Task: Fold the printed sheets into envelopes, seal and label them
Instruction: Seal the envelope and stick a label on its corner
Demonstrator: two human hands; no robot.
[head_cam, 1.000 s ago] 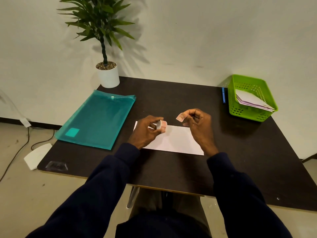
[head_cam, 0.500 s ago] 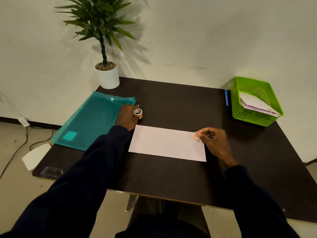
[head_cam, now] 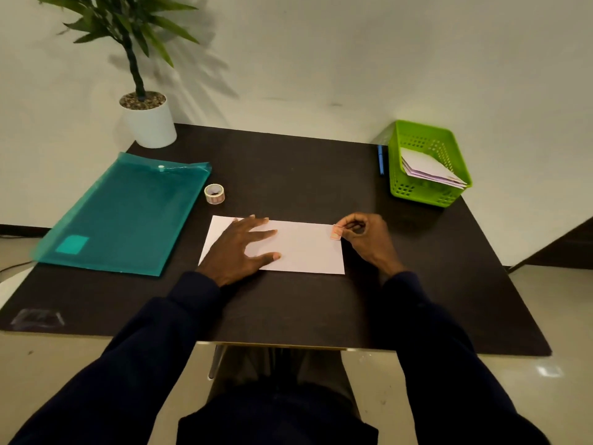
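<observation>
Head view: left hand [head_cam: 239, 248] has released the sticker roll [head_cam: 214, 193] beyond it and now presses flat on the envelope [head_cam: 305, 248], while right hand [head_cam: 365, 234] pinches a sticker [head_cam: 336, 233], so sealing looks next.

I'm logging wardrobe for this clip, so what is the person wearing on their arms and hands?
Long dark navy sleeves cover both arms to the wrists: left sleeve, right sleeve. The left hand and right hand are bare, with no gloves, rings or watch showing.

Green basket [head_cam: 398, 175], teal folder [head_cam: 128, 213]
</observation>
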